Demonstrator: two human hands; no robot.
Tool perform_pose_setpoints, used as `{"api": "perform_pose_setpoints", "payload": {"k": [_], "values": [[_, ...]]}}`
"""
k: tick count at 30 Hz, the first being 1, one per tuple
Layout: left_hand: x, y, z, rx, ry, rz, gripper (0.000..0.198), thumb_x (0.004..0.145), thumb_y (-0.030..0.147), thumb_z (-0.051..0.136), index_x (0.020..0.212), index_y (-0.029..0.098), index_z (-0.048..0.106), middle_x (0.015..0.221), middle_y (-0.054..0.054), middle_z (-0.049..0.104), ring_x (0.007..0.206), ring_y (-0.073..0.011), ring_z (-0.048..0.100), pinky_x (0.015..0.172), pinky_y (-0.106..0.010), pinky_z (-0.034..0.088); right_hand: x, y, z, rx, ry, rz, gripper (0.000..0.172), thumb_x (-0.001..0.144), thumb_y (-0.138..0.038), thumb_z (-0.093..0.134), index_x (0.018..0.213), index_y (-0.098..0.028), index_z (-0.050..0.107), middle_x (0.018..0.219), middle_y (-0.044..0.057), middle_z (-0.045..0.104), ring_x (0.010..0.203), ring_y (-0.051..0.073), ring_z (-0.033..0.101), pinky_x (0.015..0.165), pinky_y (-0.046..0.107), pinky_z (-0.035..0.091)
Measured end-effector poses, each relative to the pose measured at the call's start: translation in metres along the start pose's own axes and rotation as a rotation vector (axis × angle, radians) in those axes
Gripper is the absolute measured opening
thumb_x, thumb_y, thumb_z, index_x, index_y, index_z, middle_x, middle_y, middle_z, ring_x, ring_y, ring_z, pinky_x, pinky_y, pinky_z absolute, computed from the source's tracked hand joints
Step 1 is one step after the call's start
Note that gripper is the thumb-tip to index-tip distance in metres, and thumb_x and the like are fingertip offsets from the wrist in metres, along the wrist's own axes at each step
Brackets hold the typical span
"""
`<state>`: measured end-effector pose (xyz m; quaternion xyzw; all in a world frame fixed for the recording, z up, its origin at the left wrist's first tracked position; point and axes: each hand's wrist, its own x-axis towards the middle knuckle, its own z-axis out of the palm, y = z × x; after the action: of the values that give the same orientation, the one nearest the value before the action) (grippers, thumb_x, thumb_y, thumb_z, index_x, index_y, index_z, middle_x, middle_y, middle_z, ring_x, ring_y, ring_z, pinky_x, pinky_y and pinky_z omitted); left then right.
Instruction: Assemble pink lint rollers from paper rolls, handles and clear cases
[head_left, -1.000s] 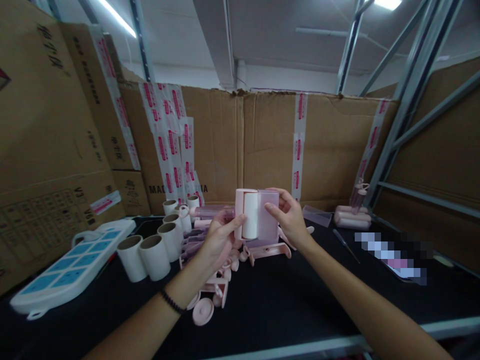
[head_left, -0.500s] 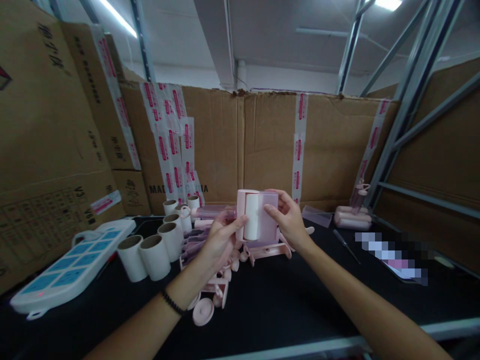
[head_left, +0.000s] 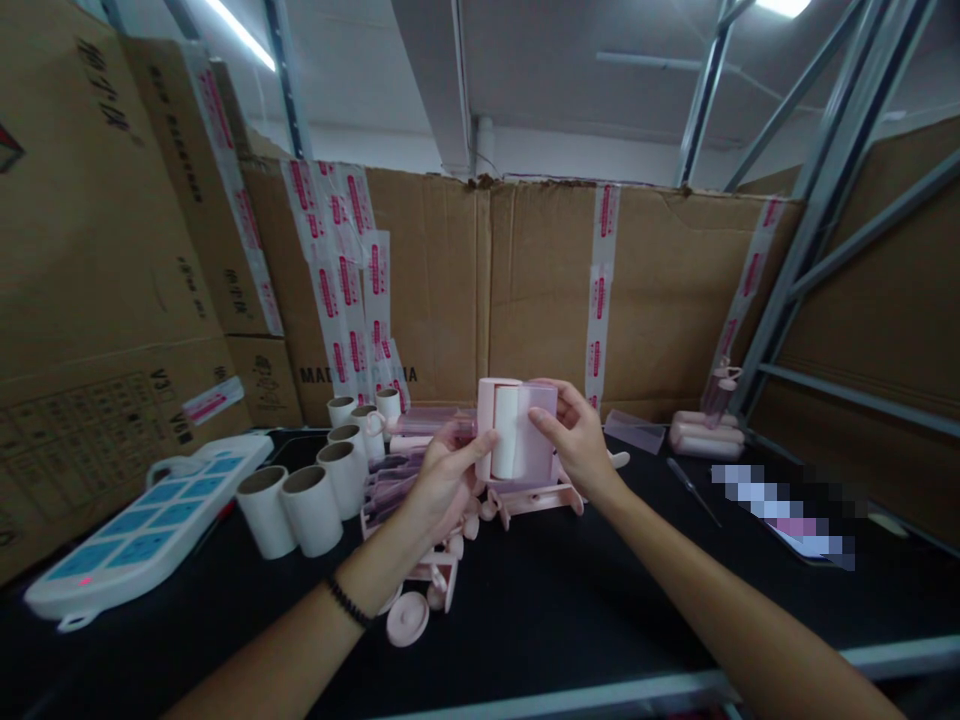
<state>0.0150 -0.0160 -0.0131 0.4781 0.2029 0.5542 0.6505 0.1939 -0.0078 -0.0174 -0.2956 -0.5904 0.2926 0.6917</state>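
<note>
In front of me I hold a pink plastic holder [head_left: 486, 425] with a white roll [head_left: 507, 432] upright inside it. My left hand [head_left: 448, 475] is closed on the holder from the left, its thumb near the roll's edge. My right hand [head_left: 574, 435] pinches a translucent pink cover [head_left: 537, 455] on the right, thumb in front and fingers behind. The cover lies against the roll's right side. Below and behind my hands are loose pink plastic parts [head_left: 540, 499], a round pink cap [head_left: 408, 618] and several translucent pieces [head_left: 386, 490].
Several white rolls with cardboard cores [head_left: 311, 510] stand at the left, beside a white power strip [head_left: 142, 540]. Toward the right lie a screwdriver-like tool [head_left: 691, 478], a translucent piece [head_left: 634, 431] and pink rollers [head_left: 705, 437]. Cardboard walls [head_left: 540, 290] enclose the black table [head_left: 570, 620].
The pink holder and white roll have shifted slightly right, toward the translucent cover. Both hands keep their hold and have hardly moved.
</note>
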Motion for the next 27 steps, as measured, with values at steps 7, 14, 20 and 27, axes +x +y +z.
{"api": "perform_pose_setpoints", "payload": {"k": [7,14,20,27], "values": [[-0.0038,0.0034,0.0032,0.011,0.014,-0.048,0.043,0.066,0.032,0.093,0.095,0.015,0.067,0.076,-0.002,0.071,0.053,-0.0119,0.063,0.044,-0.020,0.049,-0.0012,-0.0010,0.0016,-0.032,0.005,0.002,0.052,0.075,-0.053,0.082,0.114,-0.024,0.062,0.111,0.007,0.075,0.103,0.024,0.071,0.093,0.038,0.056],[-0.0037,-0.0015,0.0032,0.005,0.005,-0.040,0.045,0.064,0.029,0.093,0.093,0.017,0.062,0.082,-0.002,0.073,0.057,-0.0140,0.067,0.048,-0.023,0.054,-0.0050,0.0007,0.0049,-0.010,-0.028,0.003,0.051,0.076,-0.048,0.083,0.116,-0.026,0.060,0.112,0.006,0.075,0.101,0.022,0.071,0.088,0.035,0.058],[-0.0002,-0.0056,-0.0001,0.030,0.002,-0.004,0.044,0.064,0.030,0.093,0.089,0.016,0.060,0.084,-0.002,0.072,0.065,-0.0131,0.068,0.055,-0.021,0.056,-0.0051,-0.0005,0.0054,-0.039,-0.018,-0.005,0.052,0.077,-0.050,0.082,0.116,-0.025,0.060,0.111,0.007,0.075,0.101,0.022,0.071,0.089,0.036,0.057],[-0.0037,-0.0025,0.0018,0.082,0.004,-0.015,0.046,0.078,0.048,0.082,0.104,0.017,0.059,0.085,-0.003,0.070,0.054,-0.0133,0.066,0.040,-0.020,0.050,-0.0047,0.0025,0.0049,-0.024,0.017,0.021,0.051,0.078,-0.052,0.079,0.116,-0.024,0.060,0.111,0.008,0.075,0.103,0.024,0.071,0.091,0.038,0.057]]}}
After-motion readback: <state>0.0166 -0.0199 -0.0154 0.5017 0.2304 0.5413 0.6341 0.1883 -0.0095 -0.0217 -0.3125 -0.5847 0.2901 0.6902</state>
